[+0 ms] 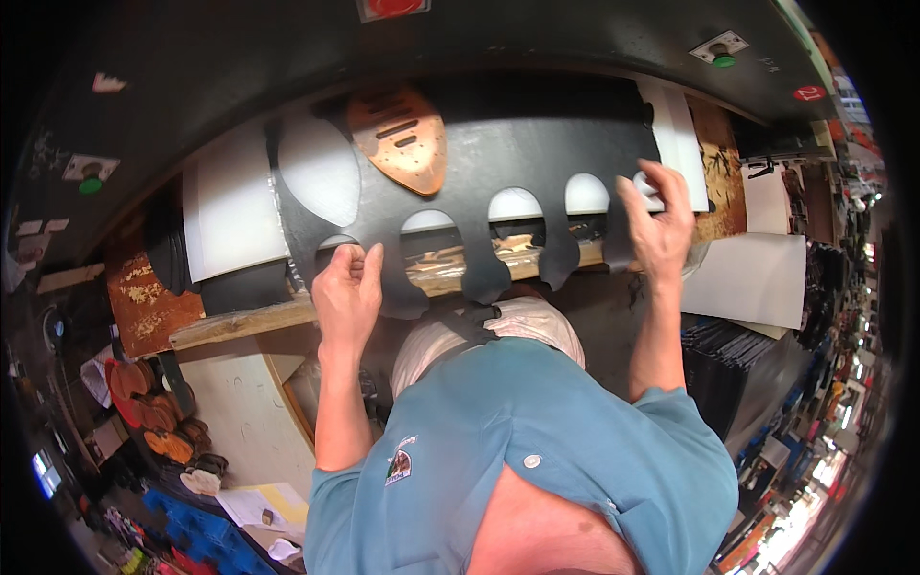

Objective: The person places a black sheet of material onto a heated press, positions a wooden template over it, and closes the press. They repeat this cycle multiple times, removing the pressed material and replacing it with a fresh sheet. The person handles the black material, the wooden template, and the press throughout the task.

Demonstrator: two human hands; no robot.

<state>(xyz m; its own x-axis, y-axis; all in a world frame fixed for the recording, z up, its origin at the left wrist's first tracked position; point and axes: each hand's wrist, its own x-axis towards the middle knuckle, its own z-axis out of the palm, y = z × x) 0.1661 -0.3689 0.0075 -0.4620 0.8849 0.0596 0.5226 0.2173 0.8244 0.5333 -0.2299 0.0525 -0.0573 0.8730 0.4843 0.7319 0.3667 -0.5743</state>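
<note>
A black sheet [498, 158] with rounded cut-outs along its near edge lies over a white board [230, 206]. On the sheet rests a copper-coloured, leaf-shaped cutting die [398, 139] with slots and small holes. At the sheet's near left part, my left hand [347, 292] is closed, thumb and forefinger pinching the edge beside a cut-out. My right hand [661, 225] is over the sheet's right end, its curled fingers and thumb apart, a little blurred. Black tongues of the sheet hang over the bench's wooden front edge [240, 319].
A dark machine beam [537, 43] with green buttons spans the far side. To the right stand a stack of black sheets [738, 369] and a white board [752, 278]. Several brown rounded pieces [158, 407] and blue crates [196, 532] are at the lower left.
</note>
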